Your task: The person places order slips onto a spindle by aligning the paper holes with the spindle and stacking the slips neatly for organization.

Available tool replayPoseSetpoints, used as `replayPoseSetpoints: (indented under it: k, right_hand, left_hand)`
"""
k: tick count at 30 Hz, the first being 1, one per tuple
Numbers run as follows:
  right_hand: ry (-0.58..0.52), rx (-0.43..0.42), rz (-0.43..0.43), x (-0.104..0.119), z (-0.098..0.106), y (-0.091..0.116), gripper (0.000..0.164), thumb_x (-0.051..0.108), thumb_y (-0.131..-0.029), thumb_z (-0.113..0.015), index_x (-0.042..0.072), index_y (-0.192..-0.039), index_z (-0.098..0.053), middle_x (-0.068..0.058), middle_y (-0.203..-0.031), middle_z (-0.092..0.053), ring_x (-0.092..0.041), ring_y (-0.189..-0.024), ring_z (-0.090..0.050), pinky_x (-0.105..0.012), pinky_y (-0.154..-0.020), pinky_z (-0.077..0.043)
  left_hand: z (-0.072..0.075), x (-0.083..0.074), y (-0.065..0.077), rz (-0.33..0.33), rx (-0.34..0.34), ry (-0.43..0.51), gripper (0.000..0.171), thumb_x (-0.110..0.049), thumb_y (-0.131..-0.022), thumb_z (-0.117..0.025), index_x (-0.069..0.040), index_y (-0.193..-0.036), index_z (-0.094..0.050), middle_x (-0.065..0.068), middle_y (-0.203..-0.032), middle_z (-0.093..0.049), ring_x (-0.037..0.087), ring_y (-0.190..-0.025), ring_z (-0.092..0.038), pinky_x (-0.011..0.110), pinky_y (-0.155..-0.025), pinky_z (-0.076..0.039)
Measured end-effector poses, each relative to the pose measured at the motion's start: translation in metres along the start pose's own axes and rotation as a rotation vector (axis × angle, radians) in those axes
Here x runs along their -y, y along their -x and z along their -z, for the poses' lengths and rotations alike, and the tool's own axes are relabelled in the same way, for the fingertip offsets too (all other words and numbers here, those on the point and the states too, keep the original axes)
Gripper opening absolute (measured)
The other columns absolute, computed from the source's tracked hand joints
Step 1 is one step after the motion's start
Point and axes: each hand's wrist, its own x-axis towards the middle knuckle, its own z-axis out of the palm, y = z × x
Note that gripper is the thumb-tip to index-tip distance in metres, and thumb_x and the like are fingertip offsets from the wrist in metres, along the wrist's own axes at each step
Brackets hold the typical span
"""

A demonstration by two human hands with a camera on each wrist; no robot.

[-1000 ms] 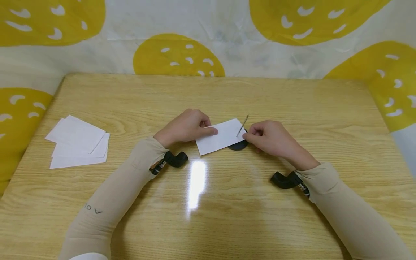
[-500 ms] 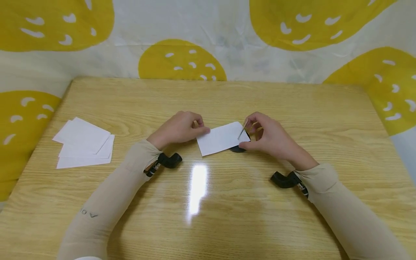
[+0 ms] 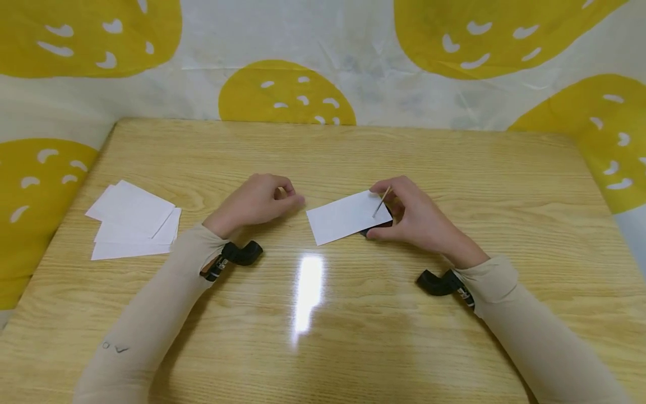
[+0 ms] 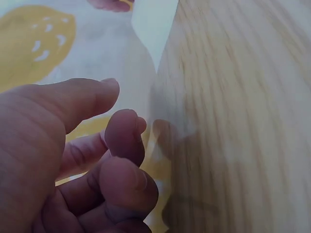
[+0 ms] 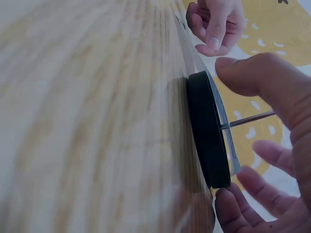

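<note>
A white paper slip (image 3: 340, 217) is pierced by the thin metal rod of a bill spike (image 3: 382, 203), low on the rod and over its round black base (image 5: 206, 131). My right hand (image 3: 411, 216) spans the base, thumb at the near edge and fingers on the far side. In the right wrist view a fingertip meets the base's lower edge and the thumb tip lies close to the upper edge. My left hand (image 3: 259, 200) is just left of the slip, apart from it, its fingers loosely bent around nothing.
Several overlapping white paper slips (image 3: 133, 221) lie at the left of the wooden table (image 3: 242, 336). A white cloth with yellow shapes (image 3: 287, 92) hangs behind the table's back edge.
My left hand has let go of the slip and drawn back to the left. My right hand has moved from the slip's right end to span the spike's base.
</note>
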Motion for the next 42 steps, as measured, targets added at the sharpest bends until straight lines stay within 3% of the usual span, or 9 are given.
replayPoseSetpoints:
  k: [4,11,18,31,36,42]
  right_hand:
    - [-0.021,0.007,-0.009,0.000,-0.001,-0.001,0.084,0.023,-0.074,-0.096,0.009,-0.143,-0.049,-0.012,-0.121,-0.055,-0.023,-0.090,-0.053,-0.023,-0.071,-0.045]
    - [-0.023,0.047,-0.033,0.002,0.000,-0.006,0.110,0.026,-0.071,-0.097,0.011,-0.157,-0.030,-0.009,-0.123,-0.057,-0.021,-0.096,-0.050,-0.020,-0.077,-0.043]
    - [0.021,0.084,-0.025,0.004,-0.001,-0.007,0.107,0.026,-0.070,-0.098,0.010,-0.155,-0.035,-0.008,-0.124,-0.059,-0.021,-0.103,-0.055,-0.025,-0.085,-0.044]
    - [-0.014,0.065,-0.083,0.000,0.001,-0.006,0.108,0.032,-0.072,-0.097,0.012,-0.156,-0.032,-0.010,-0.124,-0.058,-0.023,-0.107,-0.057,-0.034,-0.095,-0.046]
    - [-0.037,0.049,-0.108,-0.002,0.001,-0.005,0.105,0.029,-0.071,-0.097,0.011,-0.154,-0.035,-0.011,-0.126,-0.058,-0.024,-0.110,-0.059,-0.033,-0.097,-0.047]
    - [-0.042,0.037,-0.121,-0.005,0.000,-0.002,0.104,0.029,-0.072,-0.097,0.011,-0.154,-0.035,-0.011,-0.127,-0.057,-0.024,-0.111,-0.059,-0.024,-0.094,-0.047]
  left_hand:
    - [0.004,0.009,0.011,0.038,-0.034,0.012,0.027,-0.045,-0.100,-0.065,-0.019,-0.099,-0.074,0.000,-0.068,-0.063,0.016,-0.065,-0.052,0.031,-0.065,-0.043]
    - [0.011,0.030,0.033,0.048,-0.123,0.020,0.033,-0.047,-0.102,-0.063,-0.016,-0.101,-0.075,-0.001,-0.061,-0.051,0.016,-0.058,-0.043,0.031,-0.058,-0.037]
    - [0.014,0.047,0.048,0.093,-0.169,0.082,0.035,-0.049,-0.102,-0.061,-0.016,-0.103,-0.073,0.001,-0.062,-0.056,0.017,-0.055,-0.052,0.029,-0.056,-0.041]
    - [0.036,0.047,0.054,0.197,-0.185,0.142,0.044,-0.057,-0.101,-0.059,-0.016,-0.107,-0.072,0.008,-0.074,-0.070,0.022,-0.062,-0.061,0.031,-0.060,-0.047]
    - [0.046,0.052,0.055,0.208,-0.219,0.141,0.048,-0.059,-0.100,-0.057,-0.014,-0.108,-0.071,0.007,-0.069,-0.066,0.022,-0.060,-0.057,0.031,-0.058,-0.043]
    - [0.055,0.059,0.057,0.226,-0.255,0.126,0.050,-0.061,-0.100,-0.056,-0.014,-0.107,-0.070,-0.002,-0.060,-0.057,0.017,-0.053,-0.047,0.032,-0.054,-0.036]
